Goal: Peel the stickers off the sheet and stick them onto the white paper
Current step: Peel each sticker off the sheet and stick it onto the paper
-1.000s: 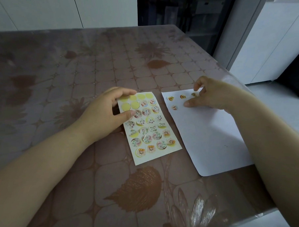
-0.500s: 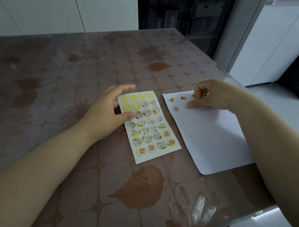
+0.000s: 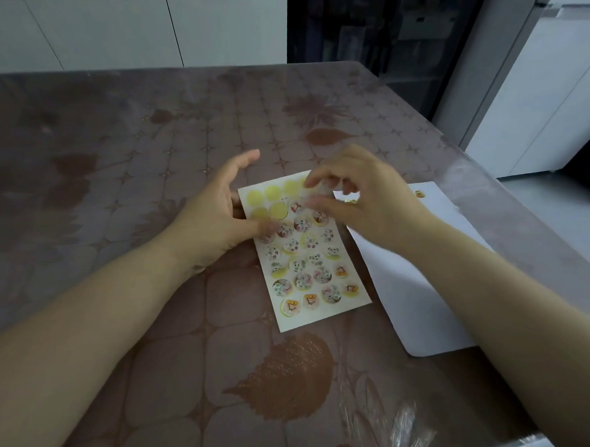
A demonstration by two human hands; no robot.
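- Sticker sheet (image 3: 305, 253) lies flat at centre frame, long side running up-left to down-right. Top rows show bare yellow circles (image 3: 273, 192); round picture stickers fill the rows below.
- Left hand (image 3: 218, 213) sits at the sheet's upper-left edge. The thumb tip presses on the sheet's left margin, and the fingers are straight, spread apart and lifted off the table, gripping nothing.
- Right hand (image 3: 370, 199) hangs over the sheet's upper-right corner with fingers loosely curled and forefinger and thumb pointed toward the top rows. The tips are motion-blurred, so I cannot tell whether they pinch anything.
- White paper (image 3: 425, 302) lies just right of the sheet, with its long edges near the sheet's but apart from it. The right forearm crosses over its middle. One small sticker (image 3: 419, 193) shows near its top edge.
- The paper's far-right side runs close to the right edge of the table (image 3: 81, 165), and its near corner stops short of the front edge at lower right.
- A wide stretch of brown leaf-patterned cover shows left of and above the hands, with another band below the sheet.
- White cabinets (image 3: 109, 32) stand behind the table's far edge.
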